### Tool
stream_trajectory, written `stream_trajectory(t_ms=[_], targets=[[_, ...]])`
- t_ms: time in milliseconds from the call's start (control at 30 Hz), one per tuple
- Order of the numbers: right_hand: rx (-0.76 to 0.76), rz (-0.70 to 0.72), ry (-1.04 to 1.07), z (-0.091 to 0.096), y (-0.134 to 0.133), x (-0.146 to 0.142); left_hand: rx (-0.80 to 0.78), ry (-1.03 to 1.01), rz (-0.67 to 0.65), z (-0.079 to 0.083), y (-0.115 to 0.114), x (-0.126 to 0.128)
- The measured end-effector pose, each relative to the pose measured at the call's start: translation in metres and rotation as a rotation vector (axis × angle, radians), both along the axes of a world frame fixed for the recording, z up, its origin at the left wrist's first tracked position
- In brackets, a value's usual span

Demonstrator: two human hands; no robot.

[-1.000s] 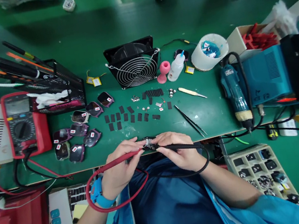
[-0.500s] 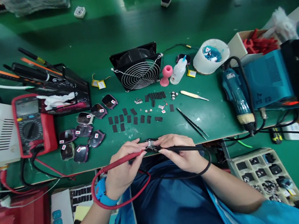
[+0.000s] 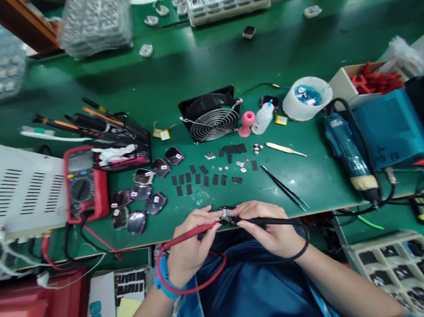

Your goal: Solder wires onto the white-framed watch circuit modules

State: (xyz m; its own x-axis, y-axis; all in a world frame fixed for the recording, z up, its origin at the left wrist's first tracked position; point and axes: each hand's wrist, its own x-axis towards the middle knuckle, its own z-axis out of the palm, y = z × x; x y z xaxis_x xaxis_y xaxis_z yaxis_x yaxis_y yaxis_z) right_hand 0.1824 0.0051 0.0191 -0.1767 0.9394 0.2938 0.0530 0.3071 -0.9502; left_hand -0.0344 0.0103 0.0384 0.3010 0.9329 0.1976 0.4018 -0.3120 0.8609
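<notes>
At the bench's front edge, my left hand (image 3: 190,255) is closed round a red multimeter probe (image 3: 194,232). My right hand (image 3: 279,237) grips a black multimeter probe (image 3: 268,222). Between my fingertips sits a small black watch-like device (image 3: 228,214) with a silvery part showing, and fingers of both hands touch it. Both probe tips point at the device, but whether they make contact is too small to tell. The red multimeter (image 3: 84,186) stands at the left with red and black leads plugged in. Tweezers (image 3: 285,187) lie just beyond my right hand.
Several watch faces (image 3: 155,203) and small black pads (image 3: 197,179) lie ahead. Behind them stand a fan (image 3: 213,117), a dropper bottle (image 3: 263,118) and a white tub (image 3: 307,103). A teal electric screwdriver (image 3: 348,151) is at right, and a parts tray (image 3: 397,257) sits lower right.
The camera view has tilted up and turned left, so more of the far bench and its trays show. Both hands keep their hold on the probes and device.
</notes>
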Motion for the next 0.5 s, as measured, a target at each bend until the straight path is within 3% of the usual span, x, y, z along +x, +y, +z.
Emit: stream_trajectory(t_ms=[500], targets=[[0.034,-0.014,-0.023,0.0039,-0.0016,-0.0041,0.006,0.068,0.021,0.0057,-0.0079,-0.0002]])
